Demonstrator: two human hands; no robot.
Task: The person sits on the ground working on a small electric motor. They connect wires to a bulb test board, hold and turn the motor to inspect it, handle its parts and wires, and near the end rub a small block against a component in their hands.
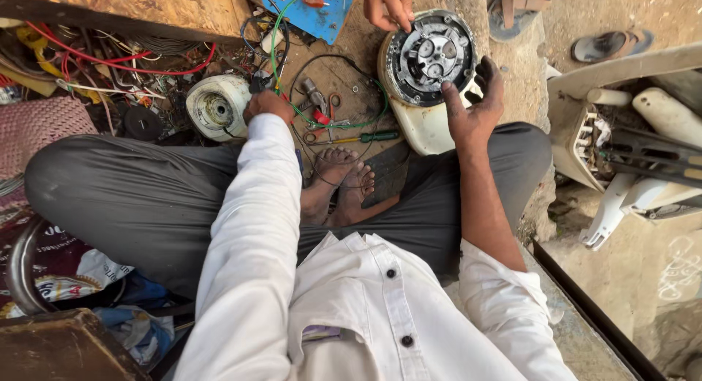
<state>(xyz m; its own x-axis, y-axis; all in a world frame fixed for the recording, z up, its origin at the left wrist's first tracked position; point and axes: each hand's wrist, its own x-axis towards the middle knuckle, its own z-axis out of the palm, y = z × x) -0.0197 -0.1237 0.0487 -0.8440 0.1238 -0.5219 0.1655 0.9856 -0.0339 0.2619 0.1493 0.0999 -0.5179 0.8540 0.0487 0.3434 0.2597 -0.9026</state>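
Note:
A round fan motor [431, 55] with a dark metal core lies in a white plastic housing [424, 132] on the ground in front of my crossed legs. My right hand [475, 107] rests on its right rim with fingers spread and holds nothing. My left hand [269, 105] reaches down among wires and tools beside a white round motor cover [218, 107]. Its fingers are hidden, so I cannot tell if it grips anything. Another person's hand [387, 4] touches the motor's top edge.
Pliers [316, 97], a green-handled screwdriver [376, 136] and a green wire [276, 52] lie between the two motor parts. A blue board [322, 12] and tangled red wires [110, 59] lie beyond. White plastic fan parts [643, 154] stand at right, sandals [610, 44] behind.

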